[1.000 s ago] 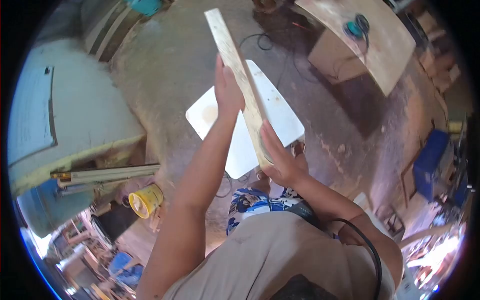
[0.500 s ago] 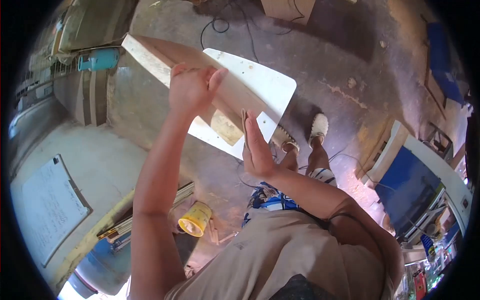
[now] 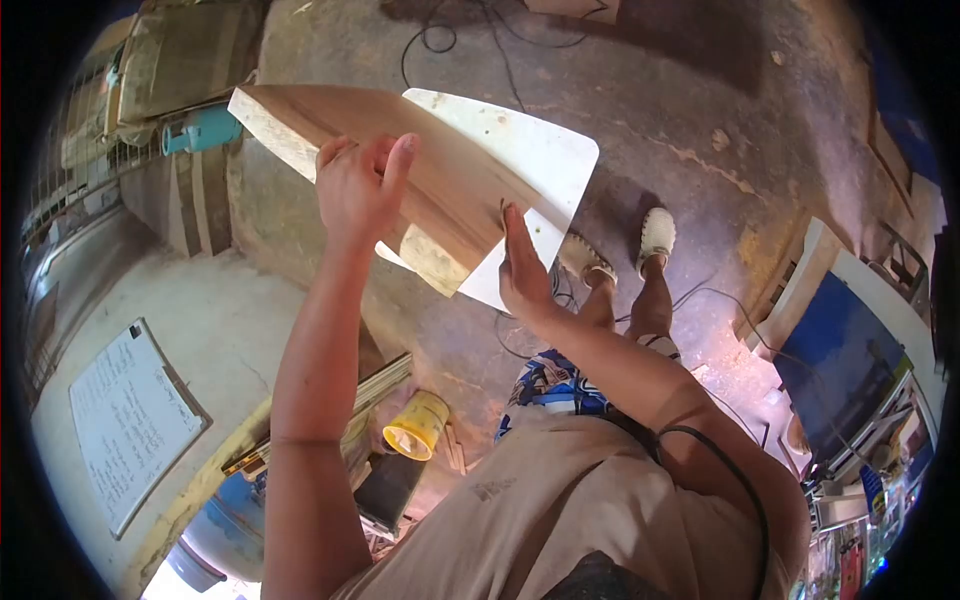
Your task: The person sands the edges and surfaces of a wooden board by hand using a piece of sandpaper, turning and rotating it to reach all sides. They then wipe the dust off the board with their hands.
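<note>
A thick wooden piece [image 3: 440, 145] with a brown grained face and pale, rough edges is tilted in front of me. My left hand [image 3: 362, 195] has its fingers curled over the piece near its left side, thumb raised. Against the right end of the brown face, my right hand [image 3: 525, 268] presses with straight fingers held together. A thin brown sheet [image 3: 503, 212], apparently sandpaper, shows only as a narrow edge at those fingertips. Beneath the wood is a white board [image 3: 530, 135] with rounded corners and small dark spots; what supports it is hidden.
Cables [image 3: 430, 40] lie on the concrete floor ahead. To the left are a whiteboard [image 3: 135, 430] with writing, a yellow bucket [image 3: 418, 425] and a teal gas cylinder [image 3: 200, 130]. A blue panel [image 3: 835, 345] in a pale frame stands at right, near my shoes [image 3: 657, 232].
More of the wood's brown face now shows. My right hand has moved slightly up and right along it, and the sheet is less visible. My left hand has shifted a little left.
</note>
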Available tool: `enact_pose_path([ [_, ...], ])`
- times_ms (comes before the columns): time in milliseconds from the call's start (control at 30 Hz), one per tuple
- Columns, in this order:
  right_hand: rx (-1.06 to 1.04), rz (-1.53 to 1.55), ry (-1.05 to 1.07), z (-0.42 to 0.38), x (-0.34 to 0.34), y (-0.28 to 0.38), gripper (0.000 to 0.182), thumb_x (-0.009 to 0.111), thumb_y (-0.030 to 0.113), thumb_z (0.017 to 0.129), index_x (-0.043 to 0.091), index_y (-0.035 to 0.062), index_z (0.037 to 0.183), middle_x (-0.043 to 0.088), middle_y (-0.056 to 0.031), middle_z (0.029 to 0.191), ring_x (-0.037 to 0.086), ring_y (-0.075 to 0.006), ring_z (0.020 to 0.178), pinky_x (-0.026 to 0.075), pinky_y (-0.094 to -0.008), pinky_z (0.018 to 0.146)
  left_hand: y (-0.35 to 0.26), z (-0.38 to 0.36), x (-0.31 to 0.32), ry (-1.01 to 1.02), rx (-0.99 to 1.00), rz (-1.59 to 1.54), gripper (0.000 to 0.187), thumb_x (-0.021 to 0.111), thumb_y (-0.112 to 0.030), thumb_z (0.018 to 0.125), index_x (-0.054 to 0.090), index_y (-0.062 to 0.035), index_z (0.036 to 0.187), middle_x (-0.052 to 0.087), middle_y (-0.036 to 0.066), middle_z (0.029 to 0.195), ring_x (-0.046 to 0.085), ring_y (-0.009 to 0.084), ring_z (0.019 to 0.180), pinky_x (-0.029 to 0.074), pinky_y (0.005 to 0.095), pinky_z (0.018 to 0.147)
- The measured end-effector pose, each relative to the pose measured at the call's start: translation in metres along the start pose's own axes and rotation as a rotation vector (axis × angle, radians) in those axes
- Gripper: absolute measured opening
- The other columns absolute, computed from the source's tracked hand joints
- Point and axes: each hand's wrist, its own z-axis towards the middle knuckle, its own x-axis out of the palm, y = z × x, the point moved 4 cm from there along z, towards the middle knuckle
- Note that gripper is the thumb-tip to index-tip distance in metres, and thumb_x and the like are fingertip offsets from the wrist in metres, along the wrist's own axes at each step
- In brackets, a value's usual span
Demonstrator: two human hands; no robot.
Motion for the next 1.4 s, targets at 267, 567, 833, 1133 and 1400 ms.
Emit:
enact_pose_path([
  [267, -0.061, -0.037, 0.016, -0.006, -0.009, 0.061, 0.078, 0.045, -0.014, 0.083, 0.025, 0.0039, 0.157, 0.030, -0.0243, 0.160, 0.030, -0.0366, 0.148, 0.026, -0.0410, 0.122, 0.002, -0.001, 0.000, -0.102, 0.018, -0.028, 0.045, 0.056, -0.049, 0.098, 0.072, -0.0095, 0.084, 0.064, 0.007, 0.061, 0.064, 0.0256, 0.064, 0.043, 0.0398, 0.096],
  [567, -0.380, 0.027, -0.071, -0.012, -0.011, 0.083, 0.072, 0.046, -0.011, 0.086, 0.029, -0.0017, 0.155, 0.028, -0.0272, 0.160, 0.029, -0.0391, 0.148, 0.027, -0.0433, 0.122, 0.004, -0.001, 0.003, -0.108, -0.002, -0.012, 0.050, 0.052, -0.051, 0.099, 0.074, -0.0086, 0.085, 0.066, 0.009, 0.063, 0.066, 0.0277, 0.068, 0.043, 0.0408, 0.098],
  [833, -0.331, -0.007, -0.138, -0.015, -0.012, 0.088, 0.081, 0.045, -0.013, 0.083, 0.022, 0.0076, 0.159, 0.030, -0.0255, 0.158, 0.031, -0.0398, 0.147, 0.032, -0.0396, 0.120, 0.005, -0.001, 0.006, -0.127, 0.006, -0.029, 0.049, 0.053, -0.053, 0.098, 0.074, -0.0099, 0.087, 0.066, 0.008, 0.064, 0.066, 0.0269, 0.069, 0.043, 0.0409, 0.099],
  [1133, -0.312, -0.015, -0.059, -0.018, -0.013, 0.098, 0.080, 0.039, -0.016, 0.083, 0.018, 0.0008, 0.158, 0.023, -0.0221, 0.163, 0.026, -0.0323, 0.151, 0.021, -0.0367, 0.123, 0.008, -0.005, 0.005, -0.120, -0.008, -0.054, 0.053, 0.053, -0.055, 0.098, 0.073, -0.0079, 0.086, 0.062, 0.007, 0.061, 0.063, 0.0269, 0.066, 0.043, 0.0406, 0.099],
  [1400, 0.302, -0.001, 0.009, 0.016, 0.001, -0.024, 0.078, 0.033, -0.012, 0.084, 0.018, 0.0041, 0.159, 0.023, -0.0221, 0.163, 0.023, -0.0358, 0.151, 0.023, -0.0383, 0.124, 0.009, 0.001, 0.004, -0.118, -0.025, -0.044, 0.053, 0.053, -0.054, 0.099, 0.073, -0.0066, 0.088, 0.061, 0.006, 0.058, 0.063, 0.0265, 0.066, 0.042, 0.0411, 0.100],
])
